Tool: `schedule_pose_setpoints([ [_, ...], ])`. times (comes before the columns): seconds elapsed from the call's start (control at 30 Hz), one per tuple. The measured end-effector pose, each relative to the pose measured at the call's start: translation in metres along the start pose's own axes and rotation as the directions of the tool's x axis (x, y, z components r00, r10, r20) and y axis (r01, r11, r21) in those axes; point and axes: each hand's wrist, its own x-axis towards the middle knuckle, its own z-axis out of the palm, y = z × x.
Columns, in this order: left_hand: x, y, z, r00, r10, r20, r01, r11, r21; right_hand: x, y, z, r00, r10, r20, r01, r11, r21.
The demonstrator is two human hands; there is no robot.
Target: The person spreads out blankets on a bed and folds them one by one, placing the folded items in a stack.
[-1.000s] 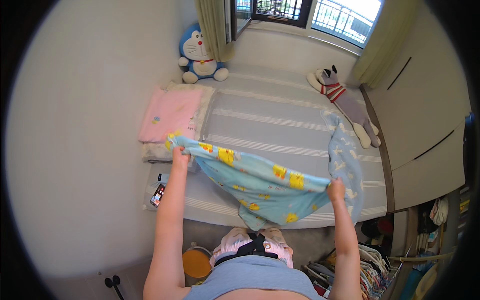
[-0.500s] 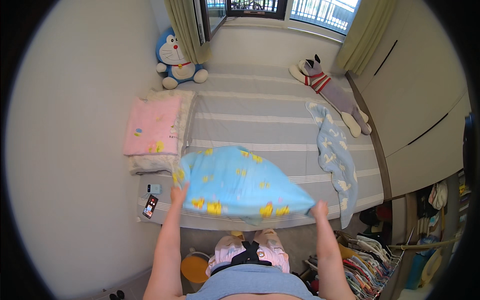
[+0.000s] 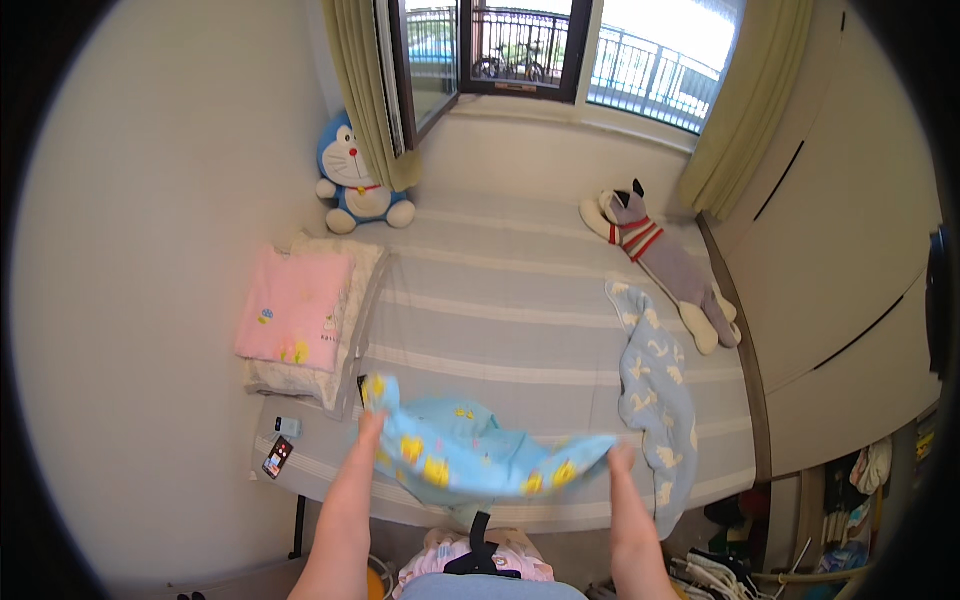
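A light blue cloth with yellow figures point(image 3: 470, 455) hangs between my hands over the near edge of the bed point(image 3: 480, 270). My left hand point(image 3: 371, 428) is closed on its left corner, and my right hand point(image 3: 621, 458) grips the right corner. The cloth sags in the middle, its near edge curving down and its far part bunched on the sheet. Motion blurs the cloth and my right hand a little. Whether the cloth is a single layer or a cover, I cannot tell.
Left on the bed lie a pillow with a pink cloth point(image 3: 295, 305), a phone point(image 3: 278, 457) and a small blue device point(image 3: 288, 427). A grey-blue blanket point(image 3: 655, 400) and a grey plush dog point(image 3: 660, 255) are at right. A blue plush toy point(image 3: 360, 185) sits by the curtain point(image 3: 365, 100).
The cloth, billowed up and spread wide before, has dropped and sagged between my hands. Both corners stay gripped. The view has tilted up, showing more of the window.
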Motion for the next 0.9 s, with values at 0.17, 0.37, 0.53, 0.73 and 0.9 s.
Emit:
schedule_pose_setpoints([
  [0.17,-0.01,0.301,0.058,0.804,0.501,-0.32,-0.589,0.597,-0.545,0.129,-0.143,-0.152,0.802,-0.017,-0.597,0.42,0.727,0.543],
  [0.37,-0.057,0.359,0.037,0.669,0.559,-0.49,-0.715,0.306,-0.629,0.126,-0.217,-0.235,0.69,0.103,-0.717,0.664,0.306,0.682],
  [0.53,-0.029,0.201,0.019,0.739,0.362,-0.568,-0.65,0.607,-0.458,0.093,-0.137,-0.168,0.747,-0.049,-0.663,0.51,0.682,0.524],
  [0.73,-0.106,-0.018,0.031,0.724,0.02,-0.689,-0.146,0.981,-0.126,-0.004,0.028,-0.064,0.94,-0.028,-0.339,0.09,0.982,0.168],
  [0.9,-0.162,-0.109,0.026,0.835,-0.195,-0.515,0.25,0.967,0.039,-0.064,0.092,-0.046,0.993,0.117,-0.027,-0.119,0.988,-0.1],
])
